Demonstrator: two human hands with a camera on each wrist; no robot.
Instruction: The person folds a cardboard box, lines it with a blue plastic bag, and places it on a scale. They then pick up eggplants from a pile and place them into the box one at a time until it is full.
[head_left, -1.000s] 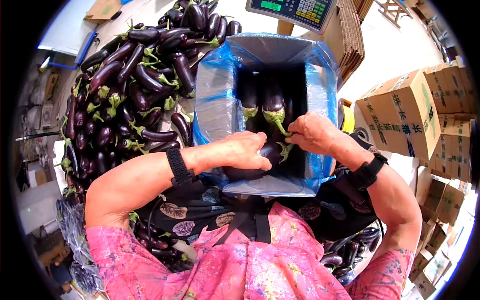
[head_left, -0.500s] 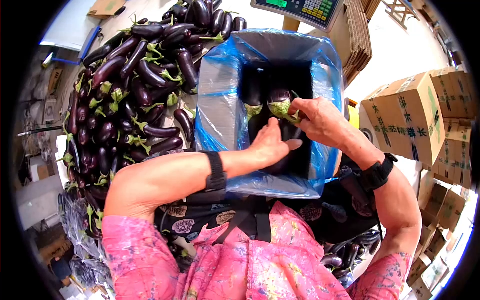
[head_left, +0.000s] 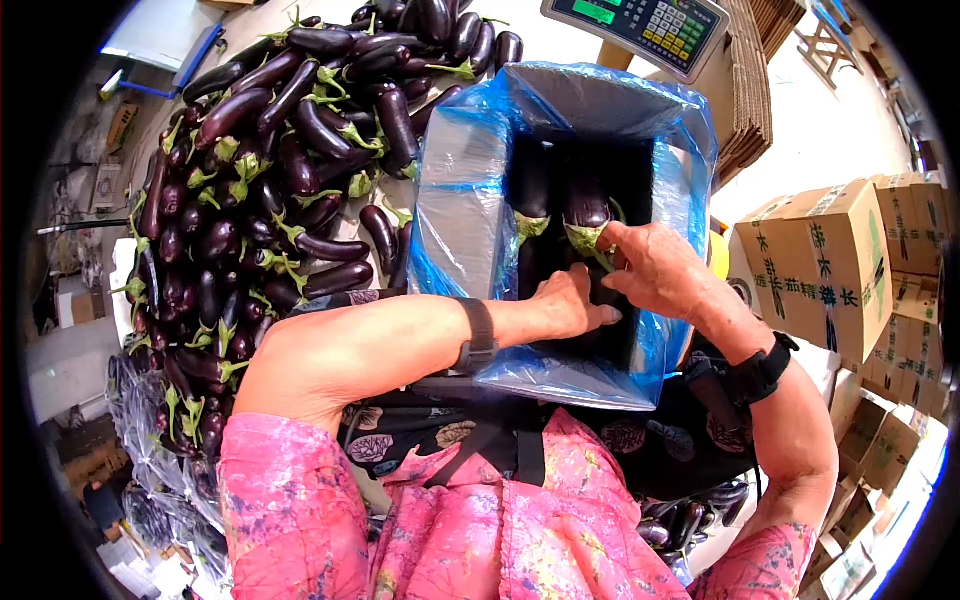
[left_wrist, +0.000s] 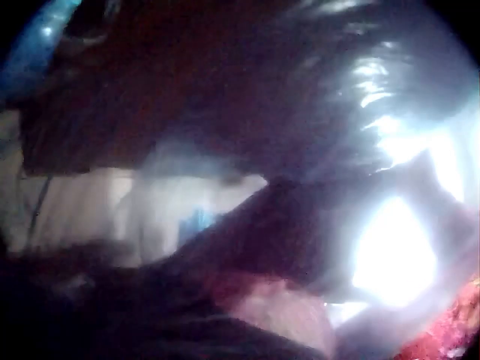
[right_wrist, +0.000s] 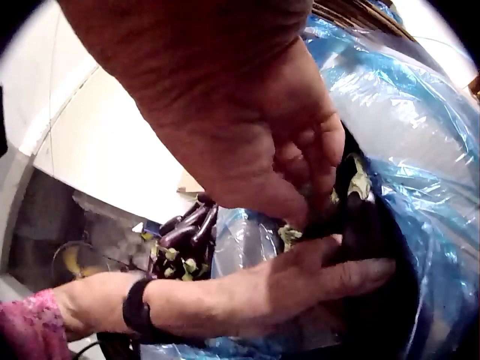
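Inside a blue-plastic-lined box (head_left: 460, 220) lie dark purple eggplants. My right hand (head_left: 655, 268) reaches in from the right side, thumb and fingertips pinching the green stem end of the middle eggplant (head_left: 587, 205). Left of it lies another eggplant (head_left: 530, 190), its green cap toward me. Lower in the box is my left hand (head_left: 572, 302), close beside the right fingertips. In the right wrist view the left thumb (right_wrist: 364, 275) stretches straight over a dark eggplant (right_wrist: 365, 229); the other left fingers are partly hidden. The left wrist view is dark and blurred.
A large heap of eggplants (head_left: 270, 190) covers the left of the table. A digital scale (head_left: 650, 30) stands behind the box, by a stack of flat cardboard (head_left: 745, 110). Printed cartons (head_left: 820, 270) are piled at the right.
The left hand has moved up and right within the box, off the lower eggplant it covered, toward the right fingertips. The right hand stays at the middle eggplant's stem end. The view has shifted slightly.
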